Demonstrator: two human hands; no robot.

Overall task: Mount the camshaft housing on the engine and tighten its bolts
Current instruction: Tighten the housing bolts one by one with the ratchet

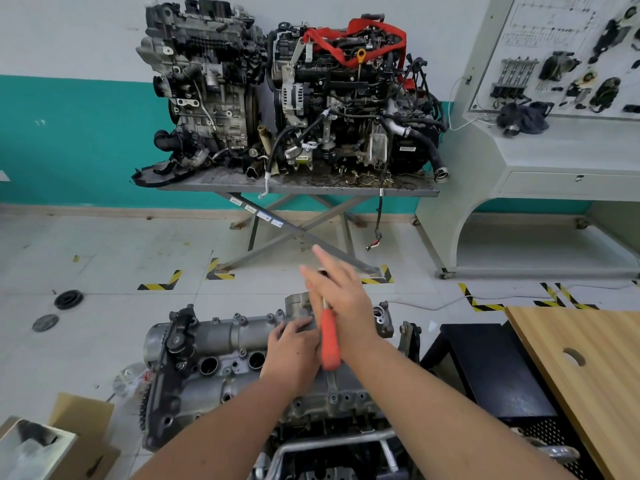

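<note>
Right at the lower centre, the camshaft housing (235, 336) sits on top of the engine (263, 382), a grey casting with round plug wells along its near side. The left hand (291, 355) lies flat on the housing, fingers relaxed and spread forward, gripping nothing. The right hand (337, 296) is blurred, fingers stretched straight toward twelve o'clock; a tool with an orange-red handle (330, 341) stands upright against its palm, but whether the thumb curls round it cannot be told.

At twelve o'clock, well apart, two more engines (287, 88) stand on a grey scissor-leg table (298, 188), one draped with a red strap (356, 39). White stickers on the table's leg are too small to read. At two o'clock a pale training board (561, 57) carries mounted parts and a printed diagram, its writing illegible. A wooden board (588, 362) lies at four o'clock, cardboard boxes (69, 441) at eight.
</note>
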